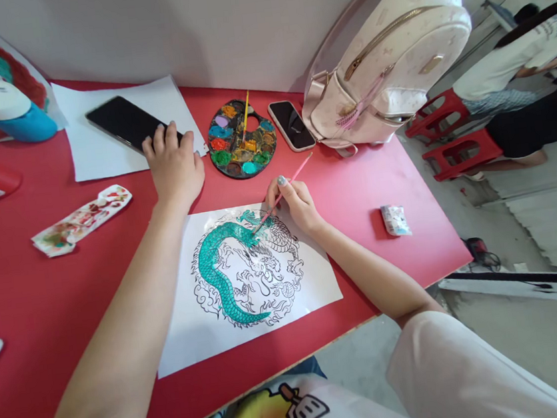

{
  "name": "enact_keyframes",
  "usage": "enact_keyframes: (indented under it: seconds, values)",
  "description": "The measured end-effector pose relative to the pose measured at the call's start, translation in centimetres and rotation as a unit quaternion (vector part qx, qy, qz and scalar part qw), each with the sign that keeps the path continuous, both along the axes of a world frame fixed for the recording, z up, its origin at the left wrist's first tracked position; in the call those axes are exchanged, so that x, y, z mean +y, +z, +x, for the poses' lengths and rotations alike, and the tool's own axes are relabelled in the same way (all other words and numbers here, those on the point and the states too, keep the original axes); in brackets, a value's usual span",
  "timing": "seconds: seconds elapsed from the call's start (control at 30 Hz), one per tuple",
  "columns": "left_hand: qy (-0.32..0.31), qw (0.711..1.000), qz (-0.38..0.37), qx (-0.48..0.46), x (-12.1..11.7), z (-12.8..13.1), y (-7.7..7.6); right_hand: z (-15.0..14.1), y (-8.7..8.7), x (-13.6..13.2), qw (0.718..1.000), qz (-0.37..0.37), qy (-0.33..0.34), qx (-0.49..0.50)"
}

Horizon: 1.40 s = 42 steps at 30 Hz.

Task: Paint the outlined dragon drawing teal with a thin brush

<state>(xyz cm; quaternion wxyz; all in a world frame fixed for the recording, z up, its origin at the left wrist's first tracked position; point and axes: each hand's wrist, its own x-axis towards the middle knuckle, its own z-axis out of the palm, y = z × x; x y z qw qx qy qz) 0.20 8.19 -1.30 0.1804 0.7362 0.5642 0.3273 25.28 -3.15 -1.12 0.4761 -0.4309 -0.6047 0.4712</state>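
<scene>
Red bench (116,281), dragon sheet (183,340) flat on it. Our R hand (295,204) has pink brush (301,167) in its grip, tip at the teal; L hand (173,164) rests unclenched on black phone (120,123). Long body's coloured; head, R-side coils & clouds mostly bare linework, approx. half uncoloured, we'd guess.

1. A pink-white bag (392,55) stands on the red tabletop (362,193), close to the wall (237,26).
2. A small phone (292,125) lies flat just beside the bag, with its dark screen up.
3. A tiny packet (396,220) lies near the tabletop's right edge.
4. Past the edge, a person (536,49) in a white top sits on a red stool (441,113).
5. Another red stool (463,153) is near.
</scene>
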Motion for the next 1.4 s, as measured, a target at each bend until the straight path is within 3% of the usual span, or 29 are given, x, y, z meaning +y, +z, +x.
enact_keyframes:
  seconds: [1.4]
  values:
    - [0.005, 1.000, -0.002, 0.006, 0.17, -0.10, -0.31, -0.11, 0.17, 0.08, 0.999, 0.007, -0.037, -0.010]
